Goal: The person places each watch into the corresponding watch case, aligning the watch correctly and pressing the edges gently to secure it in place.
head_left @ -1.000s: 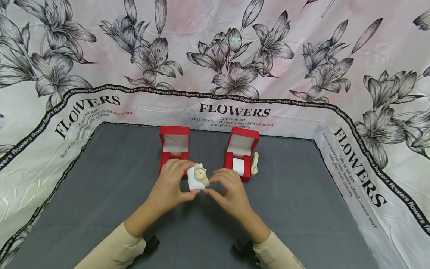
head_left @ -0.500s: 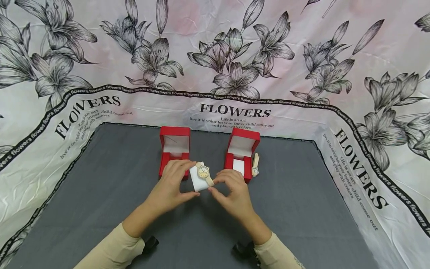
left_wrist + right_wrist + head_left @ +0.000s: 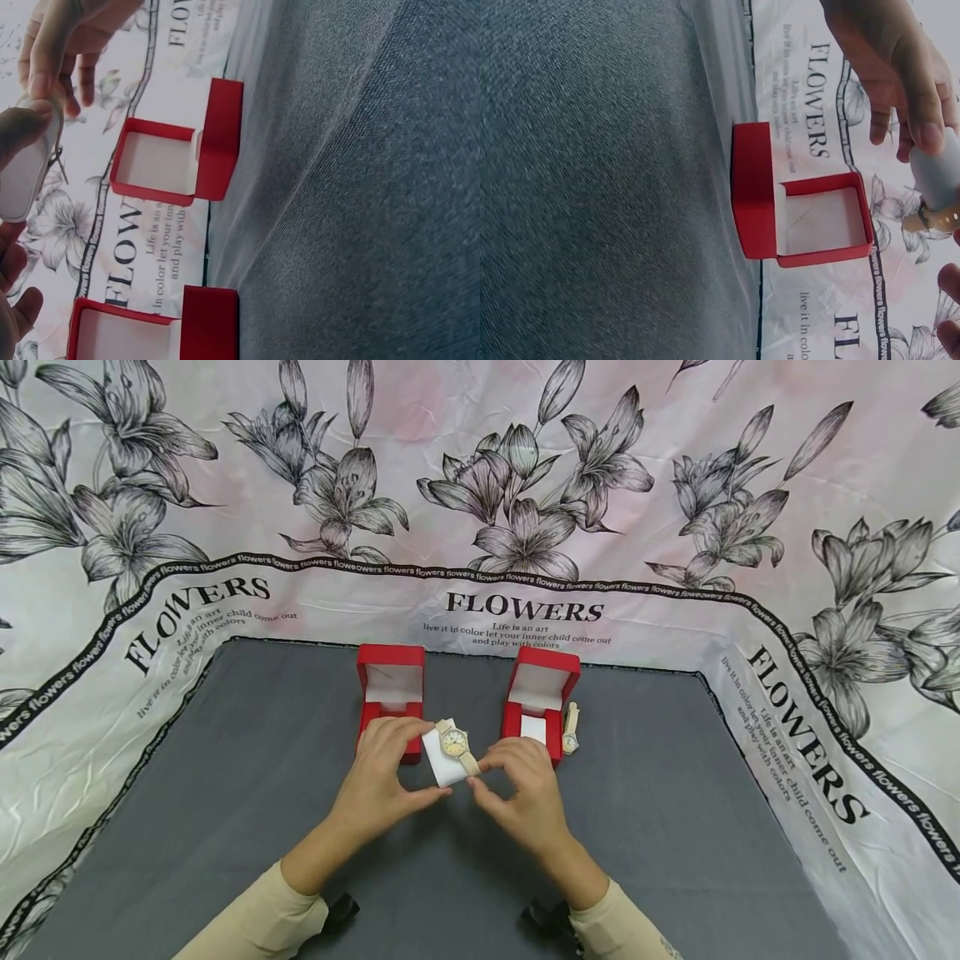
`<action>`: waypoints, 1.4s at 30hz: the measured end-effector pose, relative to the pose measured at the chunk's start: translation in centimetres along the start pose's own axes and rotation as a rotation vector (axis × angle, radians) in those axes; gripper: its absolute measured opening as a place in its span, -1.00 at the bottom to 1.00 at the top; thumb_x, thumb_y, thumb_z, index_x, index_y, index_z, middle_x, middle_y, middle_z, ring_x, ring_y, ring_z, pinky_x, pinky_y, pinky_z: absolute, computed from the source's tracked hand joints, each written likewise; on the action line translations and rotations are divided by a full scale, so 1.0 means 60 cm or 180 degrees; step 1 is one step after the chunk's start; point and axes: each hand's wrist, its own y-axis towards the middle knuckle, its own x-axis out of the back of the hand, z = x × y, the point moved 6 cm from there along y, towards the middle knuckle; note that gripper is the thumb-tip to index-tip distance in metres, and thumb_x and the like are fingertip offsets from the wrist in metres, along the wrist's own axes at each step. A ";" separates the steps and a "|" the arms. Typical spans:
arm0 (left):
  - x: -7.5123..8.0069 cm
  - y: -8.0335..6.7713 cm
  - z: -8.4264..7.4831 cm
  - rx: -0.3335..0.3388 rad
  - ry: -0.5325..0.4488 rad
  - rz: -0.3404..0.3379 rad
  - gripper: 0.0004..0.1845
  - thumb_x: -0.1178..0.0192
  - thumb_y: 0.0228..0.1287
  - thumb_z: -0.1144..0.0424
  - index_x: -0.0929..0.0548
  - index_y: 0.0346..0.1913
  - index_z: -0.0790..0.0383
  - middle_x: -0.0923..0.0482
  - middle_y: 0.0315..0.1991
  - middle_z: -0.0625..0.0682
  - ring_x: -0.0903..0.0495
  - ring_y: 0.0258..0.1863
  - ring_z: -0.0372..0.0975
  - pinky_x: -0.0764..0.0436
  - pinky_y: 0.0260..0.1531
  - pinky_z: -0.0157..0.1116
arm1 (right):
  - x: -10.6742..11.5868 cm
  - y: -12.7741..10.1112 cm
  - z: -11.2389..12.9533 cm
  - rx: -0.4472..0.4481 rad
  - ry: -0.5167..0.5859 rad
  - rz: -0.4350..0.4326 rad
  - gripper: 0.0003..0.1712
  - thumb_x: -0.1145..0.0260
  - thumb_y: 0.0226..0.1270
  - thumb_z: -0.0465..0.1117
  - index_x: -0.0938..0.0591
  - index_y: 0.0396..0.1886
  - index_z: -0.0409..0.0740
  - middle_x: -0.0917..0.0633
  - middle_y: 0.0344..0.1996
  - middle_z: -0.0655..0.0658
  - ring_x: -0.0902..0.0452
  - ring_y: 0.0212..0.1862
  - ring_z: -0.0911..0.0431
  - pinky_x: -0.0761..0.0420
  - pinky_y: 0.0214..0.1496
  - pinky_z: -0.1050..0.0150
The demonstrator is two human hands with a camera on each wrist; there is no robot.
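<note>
In the head view a cream-strapped watch (image 3: 454, 742) lies dial up across a small white watch cushion (image 3: 442, 767), held above the cloth. My left hand (image 3: 377, 775) grips the cushion between the fingers at its far edge and the thumb at its near edge. With thumb and fingertips my right hand (image 3: 523, 787) pinches the strap at the cushion's right side. The white cushion (image 3: 934, 174) also shows in the right wrist view, the strap (image 3: 941, 219) around it. From the left wrist, the cushion's pale side (image 3: 21, 180) shows between the fingers.
Behind the left hand an open red box (image 3: 390, 653) stands, partly hidden. To its right, another open red box (image 3: 553, 735) holds a white cushion (image 3: 533, 728). A second cream watch (image 3: 571, 731) lies beside that box. Grey cloth (image 3: 675, 793) covers the table; a flowered sheet (image 3: 525, 597) hangs behind.
Since a second ago the cushion and watch have turned and shifted slightly right, the strap's lower end with them. Over the last half second they barely moved.
</note>
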 end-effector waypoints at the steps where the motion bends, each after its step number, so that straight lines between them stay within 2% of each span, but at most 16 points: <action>1: 0.000 0.001 0.001 0.0005 -0.0011 -0.0027 -0.08 -0.74 -0.25 0.04 -0.56 0.27 0.16 -0.57 0.19 0.06 -0.43 0.18 -0.07 -0.40 0.20 -0.01 | 0.000 0.001 0.001 0.0003 -0.0003 -0.0003 -0.79 -0.56 0.05 -0.26 -0.70 -0.33 -0.10 -0.75 -0.26 -0.06 -0.63 -0.06 0.02 -0.47 0.15 0.01; 8: 0.005 0.010 0.002 -0.0080 -0.0125 -0.0141 -0.07 -0.75 -0.25 0.11 -0.55 0.30 0.19 -0.57 0.22 0.09 -0.44 0.20 -0.04 -0.39 0.21 0.00 | -0.001 0.011 0.003 0.0131 0.0107 -0.0030 -0.75 -0.64 0.04 -0.29 -0.74 -0.29 -0.12 -0.75 -0.28 -0.06 -0.63 -0.08 0.01 -0.50 0.14 0.04; 14: 0.005 0.017 0.001 -0.0186 -0.0309 0.0107 -0.04 -0.69 -0.12 0.17 -0.46 0.41 0.19 -0.50 0.33 0.07 -0.37 0.26 -0.05 -0.40 0.24 -0.05 | 0.009 0.024 -0.006 0.0217 0.0393 0.0368 -0.71 -0.63 0.03 -0.36 -0.77 -0.22 -0.09 -0.78 -0.25 0.00 -0.60 0.06 -0.01 -0.50 0.21 0.08; 17: 0.004 0.016 -0.001 -0.0215 -0.0343 0.0266 -0.02 -0.68 -0.08 0.17 -0.42 0.46 0.15 -0.48 0.36 0.05 -0.35 0.29 -0.08 -0.39 0.25 -0.04 | 0.013 0.023 -0.015 0.0142 0.0519 0.0612 -0.62 -0.63 0.04 -0.34 -0.77 -0.10 -0.10 -0.77 -0.12 -0.02 -0.57 0.13 -0.02 -0.49 0.28 0.12; 20: -0.001 0.015 -0.003 -0.0231 -0.0331 0.0395 -0.01 -0.67 -0.07 0.17 -0.41 0.47 0.14 -0.46 0.37 0.03 -0.34 0.29 -0.10 -0.38 0.25 -0.03 | 0.016 0.020 -0.025 -0.0010 0.0535 0.0792 -0.44 -0.66 0.03 -0.29 -0.71 0.09 -0.12 -0.71 0.05 -0.07 -0.52 0.20 -0.01 -0.52 0.25 0.16; 24: -0.006 0.014 -0.005 -0.0196 -0.0326 0.0502 -0.02 -0.67 -0.07 0.18 -0.41 0.47 0.15 -0.46 0.38 0.02 -0.34 0.28 -0.12 -0.44 0.19 -0.05 | 0.020 0.020 -0.037 -0.0215 0.0493 0.0946 -0.22 -0.67 0.03 -0.23 -0.60 0.31 -0.10 -0.61 0.20 -0.09 -0.43 0.25 0.02 -0.54 0.19 0.20; 28: -0.008 0.011 -0.007 -0.0180 -0.0380 0.0579 -0.01 -0.68 -0.09 0.19 -0.42 0.47 0.14 -0.46 0.38 0.00 -0.34 0.28 -0.14 -0.50 0.13 -0.08 | 0.018 0.017 -0.041 -0.0320 0.0528 0.1109 -0.11 -0.67 0.04 -0.20 -0.51 0.41 -0.08 -0.56 0.27 -0.07 -0.39 0.29 0.05 -0.55 0.19 0.16; 34: -0.013 0.009 -0.007 -0.0113 -0.0521 0.0701 -0.02 -0.68 -0.09 0.19 -0.43 0.47 0.08 -0.47 0.38 -0.05 -0.34 0.29 -0.18 -0.53 0.10 -0.12 | 0.015 0.012 -0.042 -0.0368 0.0609 0.1281 -0.05 -0.68 0.04 -0.18 -0.47 0.46 -0.08 -0.52 0.31 -0.07 -0.36 0.32 0.05 -0.55 0.21 0.19; 42: -0.005 0.014 -0.004 0.0099 -0.0615 0.0757 -0.03 -0.67 -0.09 0.18 -0.45 0.47 0.03 -0.50 0.34 -0.08 -0.35 0.27 -0.24 -0.59 0.06 -0.18 | 0.007 0.014 -0.041 -0.0345 0.0701 0.1301 -0.05 -0.66 0.06 -0.20 -0.45 0.47 -0.09 -0.51 0.32 -0.09 -0.36 0.31 0.04 -0.54 0.25 0.18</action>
